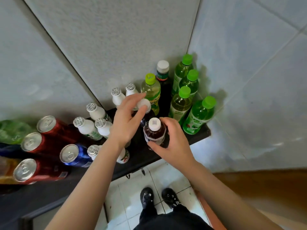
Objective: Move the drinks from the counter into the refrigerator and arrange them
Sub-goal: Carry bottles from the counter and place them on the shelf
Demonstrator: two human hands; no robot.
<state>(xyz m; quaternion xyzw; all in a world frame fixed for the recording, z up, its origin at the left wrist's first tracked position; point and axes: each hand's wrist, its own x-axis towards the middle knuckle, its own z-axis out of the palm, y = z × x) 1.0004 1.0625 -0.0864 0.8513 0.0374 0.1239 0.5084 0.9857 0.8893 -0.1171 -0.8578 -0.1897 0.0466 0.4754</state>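
Risk: the dark bottle (154, 130) stands on the counter (198, 134) with green bottles (199, 116) just to its right, and a tilted lift could topple them. My right hand (172, 143) clasps its shoulder, fingers curled. My left hand (127, 118) reaches behind it toward a second white cap (144, 104), fingers spread, holding nothing.

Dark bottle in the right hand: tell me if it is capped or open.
Capped: a white cap sits on the neck of the dark bottle, which the right hand grips round its body.
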